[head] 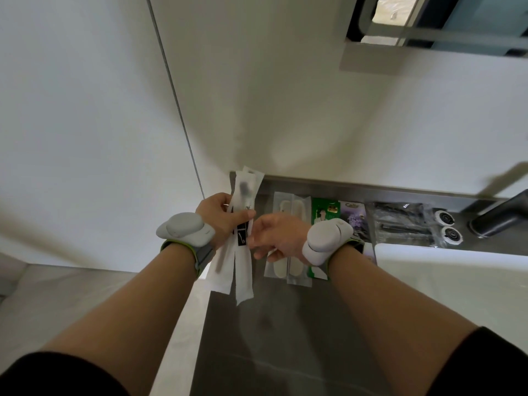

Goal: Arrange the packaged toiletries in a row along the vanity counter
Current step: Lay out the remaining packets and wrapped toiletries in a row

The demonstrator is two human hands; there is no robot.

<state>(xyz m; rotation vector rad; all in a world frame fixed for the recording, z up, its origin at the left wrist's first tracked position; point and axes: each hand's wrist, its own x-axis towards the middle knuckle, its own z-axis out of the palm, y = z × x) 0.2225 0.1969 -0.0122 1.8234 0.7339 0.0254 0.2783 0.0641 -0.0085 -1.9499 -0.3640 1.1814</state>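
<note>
Packaged toiletries lie side by side on the grey tabletop (285,324), and the white basin (457,281) at the right serves as the marker for where each one sits. Farthest from the basin, the left hand (220,221) holds a small bunch of long white sachets (243,232) upright above the tabletop's left end, thumb and fingers closed around their middle; a dark blurred shape shows through the upper part of one sachet and a black label sits near the grip. The right hand (278,238), nearer the basin, has its fingertips pinched on the edge of the same sachets at the label, its grip partly closed. Each wrist carries a pale grey device on a band. Under the right hand lie two clear packets with pale oblong contents (288,270), then a green packet (323,212) and a purple-printed one (355,215), both partly hidden by the right wrist. Behind the basin's far edge rests a clear bag of black items (400,224), with two round white-rimmed discs (447,225) beside it, and a dark tap (500,215) beyond them
</note>
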